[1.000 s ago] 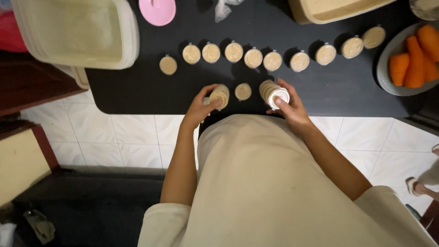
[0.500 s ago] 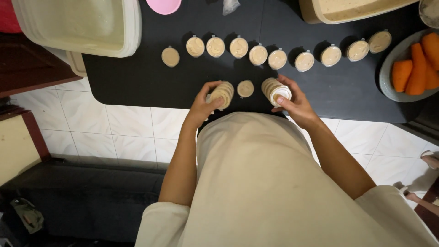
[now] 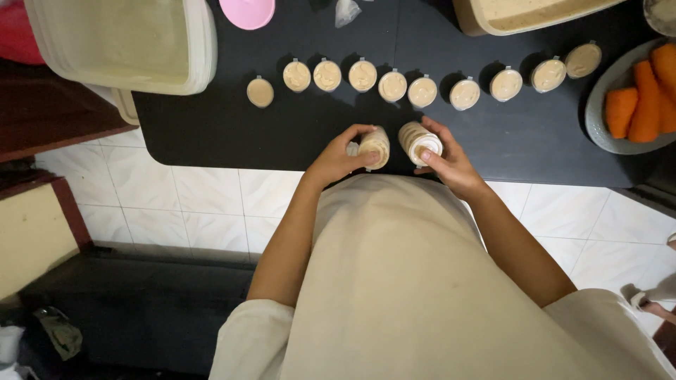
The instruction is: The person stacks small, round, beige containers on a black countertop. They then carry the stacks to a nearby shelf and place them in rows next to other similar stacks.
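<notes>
While bent inward, hands [image 3: 394, 155] grip stacks [image 3: 398, 144].

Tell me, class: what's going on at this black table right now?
A person stands at the black table with a stack of small lidded cups in each hand: the left hand on one stack, the right hand on the other. Behind them runs a row of cups filled with beige paste. A bowl of carrots sits at the right edge.

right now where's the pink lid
In the head view, the pink lid lies at the top edge of the black table, beside the big pale tub.
</notes>
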